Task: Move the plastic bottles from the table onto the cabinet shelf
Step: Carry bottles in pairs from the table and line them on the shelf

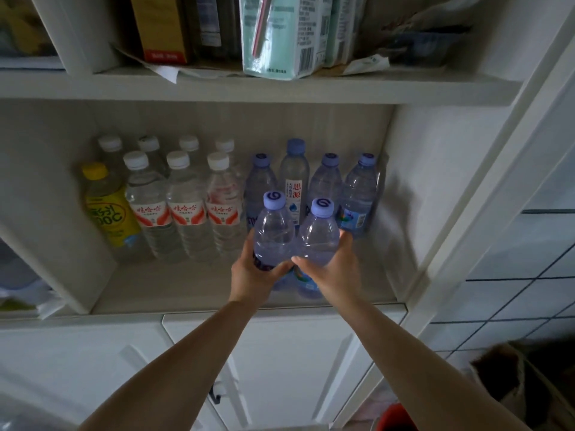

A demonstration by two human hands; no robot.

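Two clear plastic bottles with lilac caps stand side by side at the front of the cabinet shelf [186,290]. My left hand [255,272] grips the left bottle [273,231] low on its body. My right hand [336,269] grips the right bottle [319,237] the same way. Behind them a row of similar lilac-capped bottles [357,194] stands against the back, one taller with a white label [294,181]. To the left are several white-capped water bottles with red labels [185,203] and a yellow drink bottle [109,209]. The table is out of view.
The shelf above [217,85] carries boxes and packets. White cabinet doors [280,353] lie below the shelf. The cabinet's right wall [417,197] is close to the bottle row. A tiled wall [513,290] and a brown object [513,374] sit at the right.
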